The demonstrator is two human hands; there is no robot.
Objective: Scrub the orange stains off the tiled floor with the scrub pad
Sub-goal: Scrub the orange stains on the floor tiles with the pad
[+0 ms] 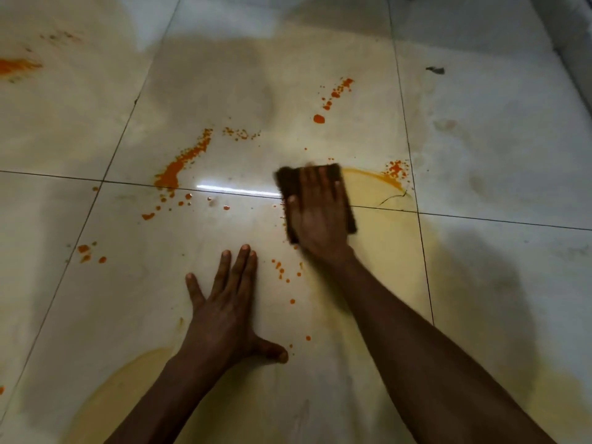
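Note:
My right hand (pixel 315 213) presses flat on a dark brown scrub pad (pixel 286 180) lying on the glossy tiled floor (pixel 480 155), across a grout line near the middle. A yellow smeared film (pixel 368 187) spreads right of the pad. Orange stains dot the tiles: a long streak (pixel 182 165) to the left of the pad, a splatter trail (pixel 336 91) beyond it, specks (pixel 395 169) to its right, and drops (pixel 282 270) between my hands. My left hand (pixel 224 306) rests flat on the floor with fingers spread, holding nothing.
Another orange smear (pixel 16 66) lies at the far left edge. A small dark scrap (pixel 435 70) sits on the upper right tile. A wall base or raised edge (pixel 573 43) runs along the top right. A yellow wet patch (pixel 128 379) lies at lower left.

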